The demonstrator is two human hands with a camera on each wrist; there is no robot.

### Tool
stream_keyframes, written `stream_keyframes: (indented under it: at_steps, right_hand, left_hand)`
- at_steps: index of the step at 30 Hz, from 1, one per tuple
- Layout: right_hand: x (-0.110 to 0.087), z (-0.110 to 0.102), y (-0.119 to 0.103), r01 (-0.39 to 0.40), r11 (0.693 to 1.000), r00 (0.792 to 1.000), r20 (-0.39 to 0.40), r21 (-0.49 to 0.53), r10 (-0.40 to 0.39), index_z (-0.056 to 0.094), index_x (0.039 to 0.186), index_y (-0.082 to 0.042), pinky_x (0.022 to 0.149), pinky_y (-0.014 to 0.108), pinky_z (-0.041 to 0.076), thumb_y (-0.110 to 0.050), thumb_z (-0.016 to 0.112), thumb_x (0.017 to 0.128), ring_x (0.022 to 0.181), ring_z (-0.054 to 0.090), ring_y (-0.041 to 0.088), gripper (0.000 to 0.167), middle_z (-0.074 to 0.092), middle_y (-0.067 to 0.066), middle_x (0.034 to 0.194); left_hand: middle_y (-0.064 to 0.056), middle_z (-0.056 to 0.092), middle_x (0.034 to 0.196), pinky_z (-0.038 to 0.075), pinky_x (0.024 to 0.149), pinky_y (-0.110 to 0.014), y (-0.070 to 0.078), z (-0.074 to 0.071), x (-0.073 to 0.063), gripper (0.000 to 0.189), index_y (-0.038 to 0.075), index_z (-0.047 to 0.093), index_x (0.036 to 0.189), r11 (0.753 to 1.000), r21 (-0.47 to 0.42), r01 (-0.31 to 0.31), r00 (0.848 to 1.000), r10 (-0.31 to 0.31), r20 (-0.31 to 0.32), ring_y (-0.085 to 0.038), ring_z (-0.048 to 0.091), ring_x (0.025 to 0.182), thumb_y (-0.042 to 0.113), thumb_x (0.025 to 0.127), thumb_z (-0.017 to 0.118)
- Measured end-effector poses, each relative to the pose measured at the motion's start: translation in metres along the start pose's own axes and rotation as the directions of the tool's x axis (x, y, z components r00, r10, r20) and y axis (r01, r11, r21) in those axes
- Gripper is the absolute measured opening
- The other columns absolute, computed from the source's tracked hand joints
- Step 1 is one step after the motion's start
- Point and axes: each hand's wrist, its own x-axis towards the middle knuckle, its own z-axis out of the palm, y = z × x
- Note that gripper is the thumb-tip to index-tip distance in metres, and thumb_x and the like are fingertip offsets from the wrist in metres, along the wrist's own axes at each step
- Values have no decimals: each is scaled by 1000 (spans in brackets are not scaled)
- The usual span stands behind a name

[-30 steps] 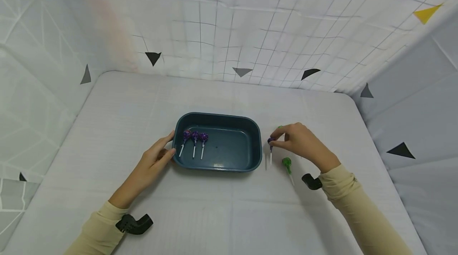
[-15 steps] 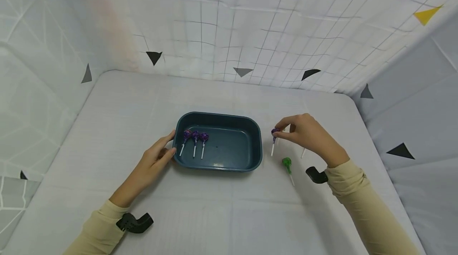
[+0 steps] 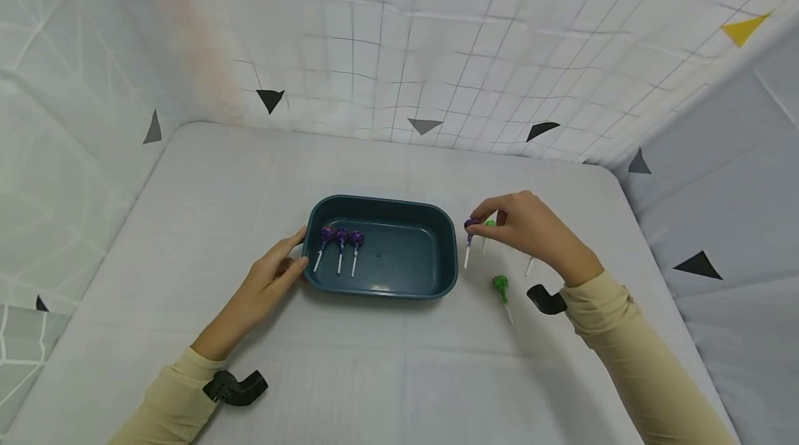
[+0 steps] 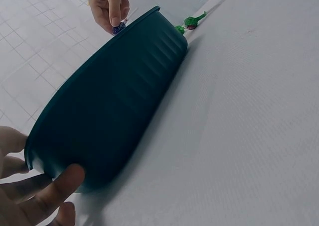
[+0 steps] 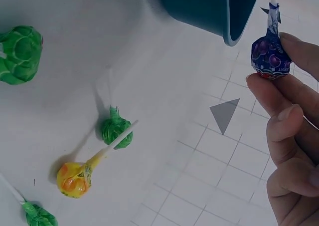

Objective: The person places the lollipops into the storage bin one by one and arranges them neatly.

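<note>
A dark teal plastic tub (image 3: 402,261) stands on the white-covered table, with three purple-wrapped lollipops (image 3: 341,237) lying side by side at its left end. My left hand (image 3: 262,292) touches the outer wall and rim at that end, thumb and forefinger spread apart. To the right of the tub, my right hand (image 3: 530,231) pinches another purple lollipop (image 5: 270,57) by its candy head between thumb and fingertips. In the head view its white stick points down toward the table, outside the tub's right rim.
A green lollipop (image 3: 501,284) lies right of the tub. Another green lollipop (image 3: 490,224) is partly behind my right hand. The right wrist view adds a yellow lollipop (image 5: 74,180) and one more green lollipop (image 5: 39,216). A patterned white curtain (image 3: 437,50) closes the back.
My right hand has lifted the purple lollipop away from the tub's side, first back and right, then slightly left again. My left hand and the tub stay where they were.
</note>
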Motion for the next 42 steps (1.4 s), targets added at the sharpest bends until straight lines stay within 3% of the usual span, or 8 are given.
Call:
stream_keyframes:
  at_steps: [11, 32, 42]
  right_hand:
    - [11, 3, -12, 17, 1000, 1000, 26, 4, -17, 82, 105, -19, 58, 30, 47, -32, 81, 91, 65, 57, 14, 19, 78, -4, 94]
    - [34, 22, -38, 108, 994, 990, 95, 5, -108, 81, 99, -20, 57, 28, 49, -32, 81, 91, 57, 57, 6, 14, 78, -10, 89]
    - [46, 30, -45, 173, 984, 979, 118, -46, -166, 81, 101, -19, 68, 29, 53, -32, 81, 91, 72, 65, 5, 17, 79, -6, 94]
  left_hand:
    - [-17, 54, 151, 48, 89, -15, 0, -1, 0, 58, 8, 34, 162, 1000, -3, -6, 1000, 6, -3, -7, 64, 98, 19, 109, 54]
    - [-18, 54, 150, 48, 89, -13, 1, -1, 0, 58, 8, 33, 162, 1000, -18, -4, 1000, 4, 4, -5, 67, 95, 19, 109, 54]
    - [-18, 54, 149, 48, 89, -15, 0, -1, 0, 58, 8, 33, 162, 1000, -12, 0, 1000, 0, 4, -6, 66, 93, 19, 109, 53]
